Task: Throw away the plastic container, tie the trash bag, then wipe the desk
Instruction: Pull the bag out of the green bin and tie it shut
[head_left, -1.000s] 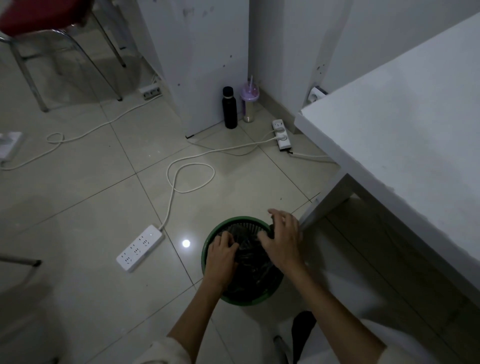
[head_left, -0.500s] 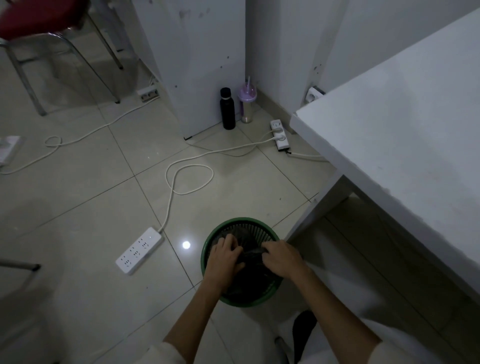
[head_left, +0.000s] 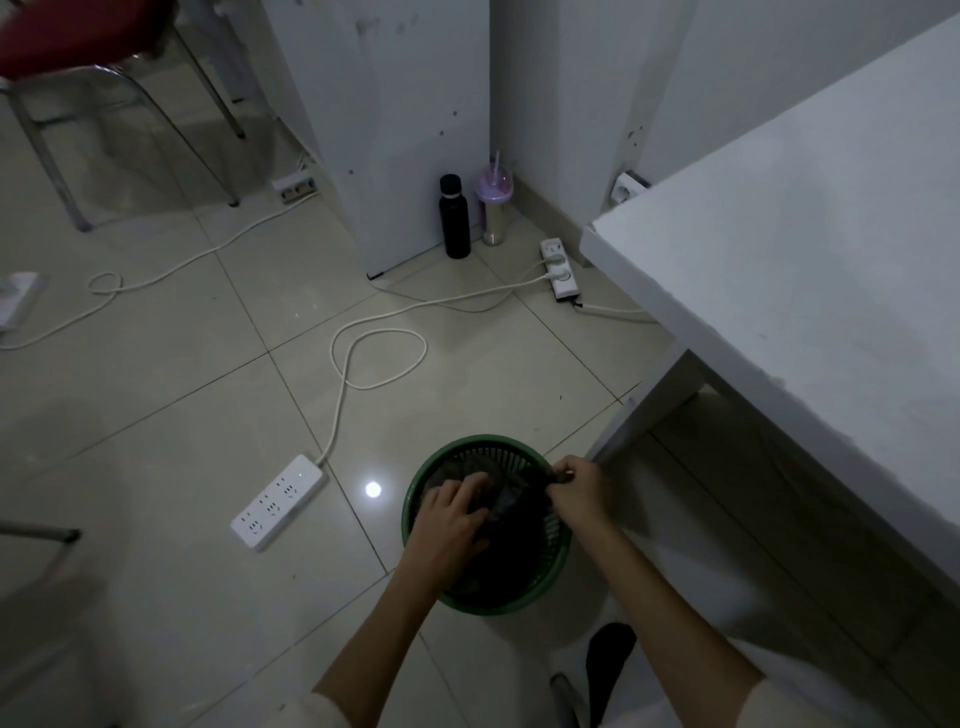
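Both hands were down in the green bin (head_left: 415, 525), which stood on the tiled floor (head_left: 156, 415) just beside the leg of the white desk (head_left: 810, 270). The black trash bag (head_left: 511, 540) lined the bin and filled most of its mouth. The left hand (head_left: 451, 514) was curled over a gathered fold of the bag near the middle, its fingers closed on the plastic. The right hand (head_left: 581, 491) was at the bin's right rim, fingers pinched shut on another piece of the bag's edge, drawn up and outward.

The plastic container was nowhere to be seen (the dark bag hid whatever lay inside, so I cannot tell if it was in there). Judging by the two grips, the step in hand was the tying of the bag: the two bunches looked ready to be brought together. The next move would call for crossing one bunch over the other, tucking it through and pulling both ends apart until the knot bit, without letting the thin plastic slip or tear on the bin's slatted wall. The desk top looked bare in the part that showed, and no cloth was in sight, so wiping seemed not yet begun.

A white power strip (head_left: 278, 501) lay on the floor to the left, well apart from the bin.
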